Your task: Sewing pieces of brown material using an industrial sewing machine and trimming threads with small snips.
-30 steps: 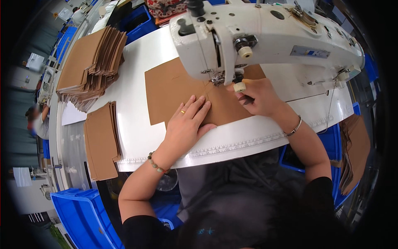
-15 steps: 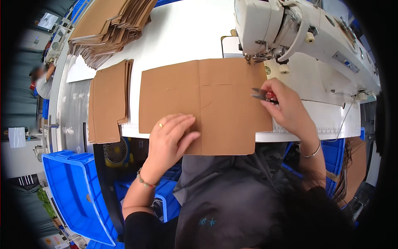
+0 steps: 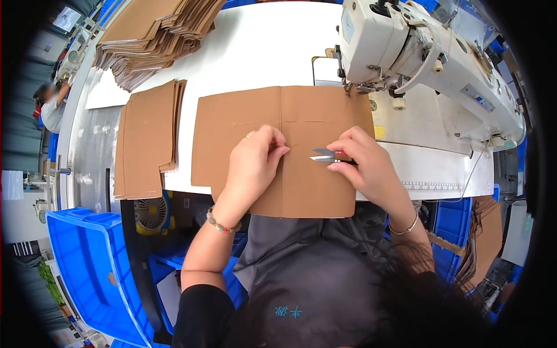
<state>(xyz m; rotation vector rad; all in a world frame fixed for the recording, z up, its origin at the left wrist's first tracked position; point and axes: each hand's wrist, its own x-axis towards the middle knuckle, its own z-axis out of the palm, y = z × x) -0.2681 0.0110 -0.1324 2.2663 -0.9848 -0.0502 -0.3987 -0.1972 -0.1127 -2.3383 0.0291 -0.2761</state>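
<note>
A brown flat panel [image 3: 232, 162] with a vertical seam down its middle lies spread before me, its upper right corner under the sewing machine's needle area. At that seam my left hand [image 3: 253, 162] rests on the panel, thumb and forefinger pinched. A thin loose thread [image 3: 295, 145] runs out from these fingertips. My right hand [image 3: 366, 167] grips a pair of thread snips [image 3: 322, 155] with red on the handle. Their two blades are spread apart and point left toward the pinched fingers, a short way off.
The white sewing machine [image 3: 418, 52] stands at the upper right of the white table [image 3: 255, 46]. Similar brown panels [image 3: 148, 139] lie at the left, with a tall pile [image 3: 156, 40] behind. Blue bins [image 3: 93, 272] and a fan [image 3: 154, 214] sit below the table edge.
My left hand has moved up to the seam and closed into a pinch at the thread. My right hand has brought the snips left and down toward it.
</note>
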